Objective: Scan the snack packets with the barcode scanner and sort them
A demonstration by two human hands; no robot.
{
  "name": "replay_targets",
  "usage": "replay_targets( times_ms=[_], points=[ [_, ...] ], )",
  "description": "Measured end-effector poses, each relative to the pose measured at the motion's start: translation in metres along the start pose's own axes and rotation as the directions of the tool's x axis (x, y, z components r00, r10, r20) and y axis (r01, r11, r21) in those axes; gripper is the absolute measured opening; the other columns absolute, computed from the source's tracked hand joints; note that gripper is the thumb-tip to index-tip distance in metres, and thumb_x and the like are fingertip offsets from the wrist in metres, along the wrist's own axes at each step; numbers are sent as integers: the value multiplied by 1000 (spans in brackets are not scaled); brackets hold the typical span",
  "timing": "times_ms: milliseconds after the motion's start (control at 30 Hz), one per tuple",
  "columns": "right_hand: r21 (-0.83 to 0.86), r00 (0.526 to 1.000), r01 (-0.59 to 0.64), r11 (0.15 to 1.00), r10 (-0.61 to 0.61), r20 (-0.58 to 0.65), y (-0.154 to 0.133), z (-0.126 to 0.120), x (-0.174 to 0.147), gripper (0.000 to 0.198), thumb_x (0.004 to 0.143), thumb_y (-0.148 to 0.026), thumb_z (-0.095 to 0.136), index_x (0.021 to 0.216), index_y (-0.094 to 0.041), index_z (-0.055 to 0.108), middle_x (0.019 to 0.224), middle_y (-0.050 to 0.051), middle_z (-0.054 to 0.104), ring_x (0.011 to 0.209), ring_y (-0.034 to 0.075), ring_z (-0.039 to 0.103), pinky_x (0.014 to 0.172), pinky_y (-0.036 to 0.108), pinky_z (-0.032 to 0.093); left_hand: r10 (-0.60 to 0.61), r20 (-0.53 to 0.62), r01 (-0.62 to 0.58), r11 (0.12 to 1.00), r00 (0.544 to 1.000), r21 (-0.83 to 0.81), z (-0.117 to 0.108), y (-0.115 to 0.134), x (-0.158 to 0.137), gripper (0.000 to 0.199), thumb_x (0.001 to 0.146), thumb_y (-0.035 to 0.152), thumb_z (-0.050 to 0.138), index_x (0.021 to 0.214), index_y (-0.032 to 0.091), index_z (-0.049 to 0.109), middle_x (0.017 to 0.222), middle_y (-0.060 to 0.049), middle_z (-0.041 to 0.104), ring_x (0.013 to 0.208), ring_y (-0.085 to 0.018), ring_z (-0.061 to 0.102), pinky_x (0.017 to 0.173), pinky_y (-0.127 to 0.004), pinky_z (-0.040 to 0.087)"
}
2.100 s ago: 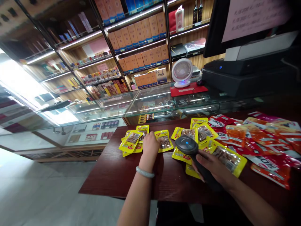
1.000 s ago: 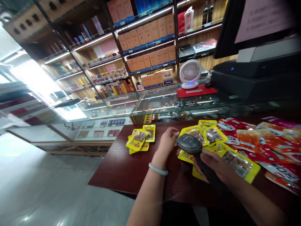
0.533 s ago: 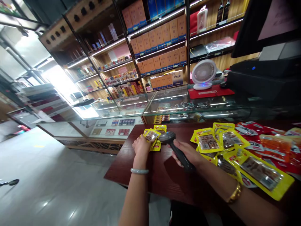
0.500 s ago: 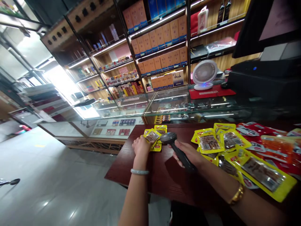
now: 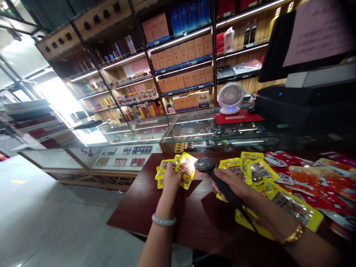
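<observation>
My right hand (image 5: 232, 184) is wrapped round the handle of a black barcode scanner (image 5: 205, 164), whose head points left. Bright light from it falls on a yellow snack packet (image 5: 187, 163) with a clear window. My left hand (image 5: 171, 177) grips that packet by its left edge and holds it tilted up. Beneath and left of this hand lie a few more yellow packets (image 5: 160, 174) on the dark red wooden table (image 5: 155, 211). Under and behind my right forearm spreads a heap of yellow packets (image 5: 260, 170).
Red and orange packets (image 5: 306, 178) lie at the table's right. Behind the table runs a glass display counter (image 5: 191, 126), bearing a small white fan (image 5: 230, 97) on a red mat. A black monitor (image 5: 274, 48) stands at right, and shelves of orange boxes (image 5: 183, 53) line the wall.
My left hand has raised a yellow packet off the small pile and turned it towards the scanner. The scanner's light now shines on it. The view has shifted right.
</observation>
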State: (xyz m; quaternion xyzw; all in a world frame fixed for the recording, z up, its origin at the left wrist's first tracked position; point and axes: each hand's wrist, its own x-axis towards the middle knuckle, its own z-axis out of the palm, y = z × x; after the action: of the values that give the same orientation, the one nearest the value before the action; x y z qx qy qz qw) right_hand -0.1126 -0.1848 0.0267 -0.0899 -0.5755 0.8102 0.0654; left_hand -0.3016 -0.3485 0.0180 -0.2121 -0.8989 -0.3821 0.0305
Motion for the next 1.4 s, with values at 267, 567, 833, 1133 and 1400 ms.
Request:
replay_targets(
  times_ms=[267,567,833,1133,1400],
  points=[
    [-9,999,35,999,-35,-15,-28,-27,-4,50,83,-65,61,94,-16,62,54,-3,60,35,9,51,33,17,34,6,6,-6,998,1000,-62,33,29,1,29,76,34,71,95,22,53,92,-3,68,87,-21,64,74,-30,45],
    [134,999,-11,991,15,-36,-13,-41,-11,48,87,-62,59,103,-17,61,55,-3,60,34,9,50,31,16,36,154,69,-168,932,986,322,46,50,16,33,82,41,65,108,20,65,112,-11,69,109,-27,59,92,-36,42],
    [91,995,-96,991,99,-21,-4,-24,-12,44,82,-64,64,84,-21,55,55,-4,60,35,8,50,32,15,37,-121,-3,94,751,993,653,10,5,58,47,79,60,59,96,18,71,111,-18,69,112,-38,56,87,-43,41],
    [76,994,-90,993,86,62,12,-27,-6,47,83,-65,62,89,-19,53,57,-4,61,35,7,51,31,15,41,2,65,-10,993,998,120,30,-3,54,24,90,43,48,90,24,61,78,-3,68,75,-19,61,63,-27,38],
    [91,989,-109,990,99,106,9,-26,-8,47,84,-66,58,89,-19,55,56,-3,60,34,8,49,31,16,40,136,24,-130,975,990,-179,63,4,42,17,91,35,46,89,21,57,83,-2,63,75,-15,55,66,-25,40]
  ],
)
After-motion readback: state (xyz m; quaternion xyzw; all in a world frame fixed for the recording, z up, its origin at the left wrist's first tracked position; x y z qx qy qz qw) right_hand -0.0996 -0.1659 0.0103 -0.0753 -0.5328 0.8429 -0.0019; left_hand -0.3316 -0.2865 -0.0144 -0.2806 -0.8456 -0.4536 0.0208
